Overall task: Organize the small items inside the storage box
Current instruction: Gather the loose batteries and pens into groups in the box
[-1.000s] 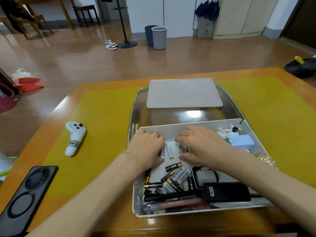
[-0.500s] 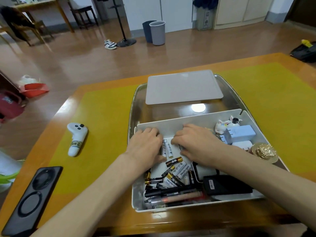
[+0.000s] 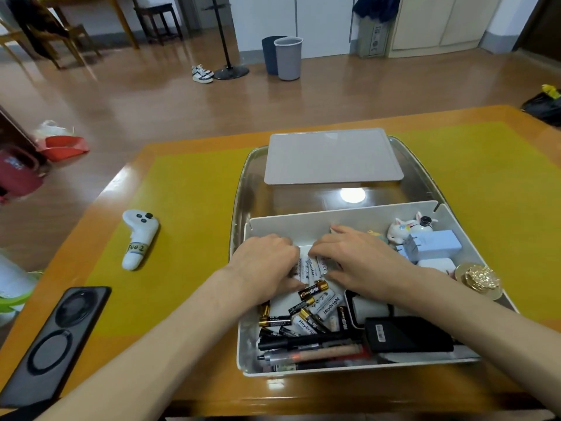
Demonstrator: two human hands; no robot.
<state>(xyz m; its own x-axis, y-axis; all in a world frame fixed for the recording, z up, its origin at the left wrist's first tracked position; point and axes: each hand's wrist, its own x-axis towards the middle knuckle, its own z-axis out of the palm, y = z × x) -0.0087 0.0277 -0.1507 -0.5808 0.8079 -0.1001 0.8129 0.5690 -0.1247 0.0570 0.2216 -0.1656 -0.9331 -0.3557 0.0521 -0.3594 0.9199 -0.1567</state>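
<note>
Fingers of the left hand and right hand are curled down onto a row of white batteries at the centre of the frame; a firm grasp cannot be told, as the fingertips are hidden. The batteries lie inside the white box, just right of centre. Below the hands, loose black-and-gold and white batteries are heaped, several marked "Heybright". Pens are laid along the box's near wall, beside a black device. A white charger and a cat figurine are seen in the box's upper-right corner, and a gold ornament rests at its right rim. The box sits on a clear tray that also carries a grey lid. Compared with half a second ago, the hands are drawn closer together over the white batteries. At left on the yellow mat, a white controller bears a tag reading "Too 2". A black phone lies at lower left.
</note>
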